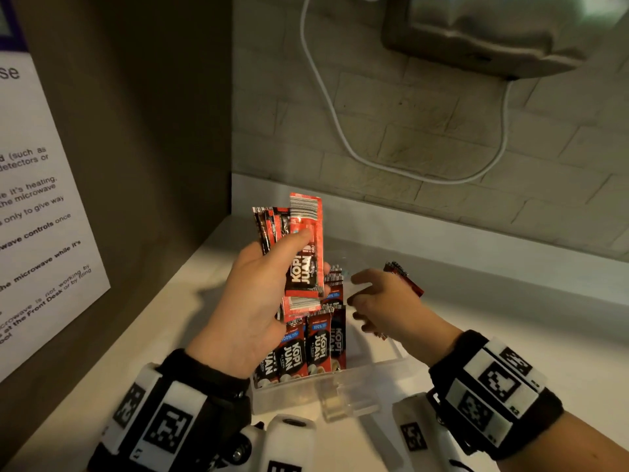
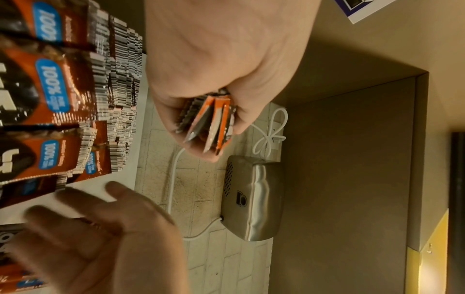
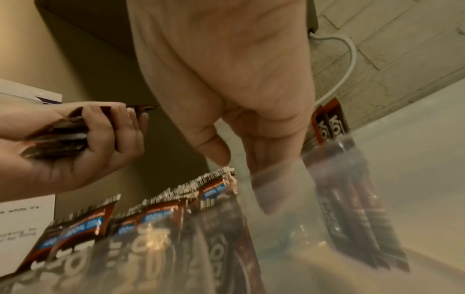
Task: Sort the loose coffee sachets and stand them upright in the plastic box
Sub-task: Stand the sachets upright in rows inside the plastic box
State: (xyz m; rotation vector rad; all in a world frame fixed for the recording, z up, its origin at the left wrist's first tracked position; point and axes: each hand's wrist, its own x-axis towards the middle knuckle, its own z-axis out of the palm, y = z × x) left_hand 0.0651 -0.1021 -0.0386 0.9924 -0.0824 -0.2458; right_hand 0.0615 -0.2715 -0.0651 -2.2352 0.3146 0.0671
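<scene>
My left hand [image 1: 262, 287] is raised above the box and grips a fanned stack of red and black coffee sachets [image 1: 304, 247], thumb pressed on the top one. From the left wrist view, the stack's edges [image 2: 211, 123] stick out of my fist [image 2: 226, 69]. The clear plastic box [image 1: 354, 379] stands on the counter with a row of sachets upright at its left end [image 1: 316, 342]. A few more sachets [image 1: 405, 279] lean at its far right. My right hand [image 1: 377, 301] hovers inside the box with loose, empty fingers [image 3: 266, 159], its thumb beside the sachet tops [image 3: 214, 179].
A white counter [image 1: 163, 321] runs to a brick back wall with a hanging white cable [image 1: 326, 97] and a steel appliance [image 1: 493, 32]. A brown side wall at left carries a printed notice [image 1: 41, 199]. A small clear piece [image 1: 350, 400] lies just in front of the box.
</scene>
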